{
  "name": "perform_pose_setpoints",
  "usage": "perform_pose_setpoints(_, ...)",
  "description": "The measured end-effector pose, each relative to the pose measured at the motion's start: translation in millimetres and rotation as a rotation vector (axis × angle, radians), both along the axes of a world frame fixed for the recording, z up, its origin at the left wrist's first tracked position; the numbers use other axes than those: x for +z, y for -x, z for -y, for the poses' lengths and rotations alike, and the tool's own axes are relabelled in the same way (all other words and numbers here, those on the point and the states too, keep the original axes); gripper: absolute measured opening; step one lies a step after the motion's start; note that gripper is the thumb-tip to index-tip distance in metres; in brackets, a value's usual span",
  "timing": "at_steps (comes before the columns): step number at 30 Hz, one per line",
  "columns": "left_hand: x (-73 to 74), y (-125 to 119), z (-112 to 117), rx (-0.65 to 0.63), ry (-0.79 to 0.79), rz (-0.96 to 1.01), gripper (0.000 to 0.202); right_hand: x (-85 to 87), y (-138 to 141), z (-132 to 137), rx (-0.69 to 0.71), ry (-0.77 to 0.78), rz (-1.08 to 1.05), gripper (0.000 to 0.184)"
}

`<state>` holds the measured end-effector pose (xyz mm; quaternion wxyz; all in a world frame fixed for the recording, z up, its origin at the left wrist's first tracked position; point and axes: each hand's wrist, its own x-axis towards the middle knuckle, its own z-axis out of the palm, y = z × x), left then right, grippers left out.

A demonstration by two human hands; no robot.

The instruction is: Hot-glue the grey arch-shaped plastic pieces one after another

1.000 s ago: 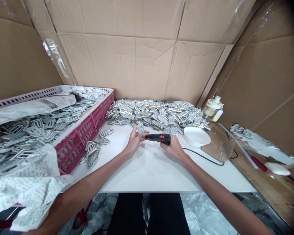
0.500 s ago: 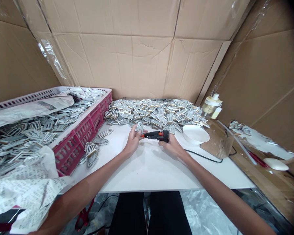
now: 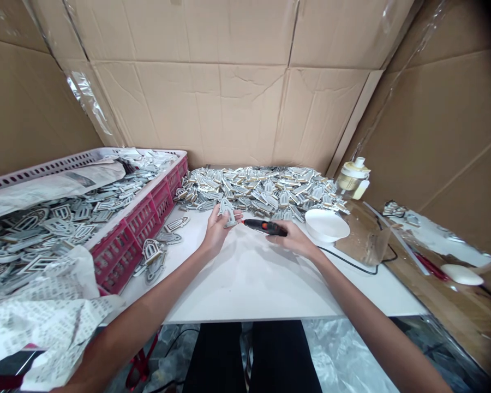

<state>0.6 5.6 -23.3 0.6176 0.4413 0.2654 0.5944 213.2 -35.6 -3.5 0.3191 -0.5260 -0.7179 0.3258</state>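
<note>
My left hand [image 3: 217,229] is closed on a small grey arch-shaped piece [image 3: 227,212] with slots cut in it, its face turned toward me. My right hand [image 3: 291,238] grips a black and orange glue gun [image 3: 265,226], whose orange-red nozzle points left at the lower part of the piece, close to my left fingertips. Whether the nozzle touches the piece I cannot tell. A black cord [image 3: 347,265] runs off to the right over the white table [image 3: 245,289]. Behind both hands lies a wide heap of similar grey pieces [image 3: 262,188].
On the left stands a pink crate [image 3: 125,251] full of such pieces, partly covered by newspaper [image 3: 45,311]. Several loose pieces [image 3: 152,252] lie beside it. A white bowl [image 3: 326,225], a clear bottle-like container [image 3: 353,179] and a white spoon-shaped thing [image 3: 461,274] are on the right.
The arch-shaped piece has turned its face more toward me, and my left hand has moved slightly left. The glue gun has shifted a little right, and its nozzle has drawn back slightly.
</note>
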Motion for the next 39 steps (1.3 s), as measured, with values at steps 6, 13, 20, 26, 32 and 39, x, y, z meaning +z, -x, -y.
perform_pose_setpoints(6, 7.1, 1, 2, 0.013, 0.029, 0.086, 0.019, -10.5, -7, -6, 0.029, -0.111, 0.225, 0.031)
perform_pose_setpoints(13, 13.5, 3, 5, -0.039, 0.086, 0.175, 0.012, -15.2, -12, -8, -0.011, -0.226, 0.398, 0.041)
perform_pose_setpoints(20, 14.9, -4, 11, -0.132, 0.223, 0.264, 0.034, 1.3, 34, 0, -0.093, -0.367, 0.078, 0.030)
perform_pose_setpoints(26, 18.0, -8, 16, -0.188, 0.207, 0.310, 0.046, 9.9, 90, -8, 0.000, -0.382, 0.166, 0.041)
perform_pose_setpoints(32, 17.3, -6, 9, -0.158, 0.248, 0.406, 0.037, 27.6, 93, -32, 0.020, -0.328, 0.265, 0.044)
perform_pose_setpoints(39, -0.9, -8, -1, -0.093, 0.356, 0.425, 0.038, 90.7, 69, -129, -0.328, -0.375, 0.506, 0.052)
